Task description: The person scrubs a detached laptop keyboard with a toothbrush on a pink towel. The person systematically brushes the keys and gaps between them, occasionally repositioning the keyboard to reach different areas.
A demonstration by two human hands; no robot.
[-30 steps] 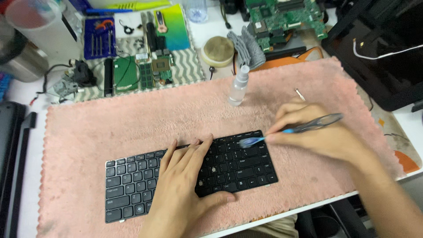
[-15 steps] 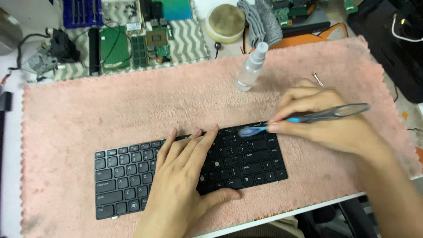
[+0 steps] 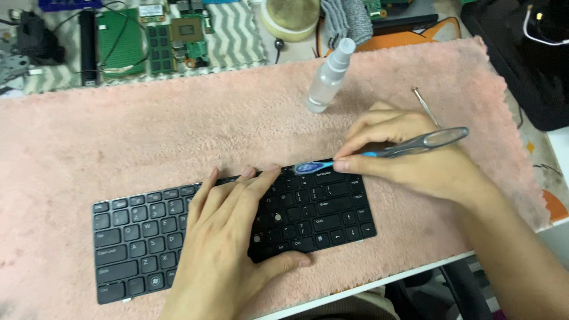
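A black laptop keyboard [image 3: 332,210] lies on a pink fluffy mat [image 3: 178,130], with a few keycaps gone near its middle. My left hand [image 3: 228,237] rests flat on the keyboard's middle, fingers spread, thumb at the front edge. My right hand [image 3: 415,157] grips a grey and blue toothbrush [image 3: 415,144]. The brush head touches the keyboard's top row at its right part.
A clear spray bottle [image 3: 329,77] stands on the mat behind the keyboard. A thin metal tool [image 3: 425,105] lies to its right. Green circuit boards [image 3: 121,41], a tape roll [image 3: 291,16] and a grey glove [image 3: 347,21] sit at the back. The table edge runs just below the keyboard.
The view has shifted closer and downward. The brush head stays on the keyboard's top row, moving slightly along it. My left hand keeps pressing on the keyboard.
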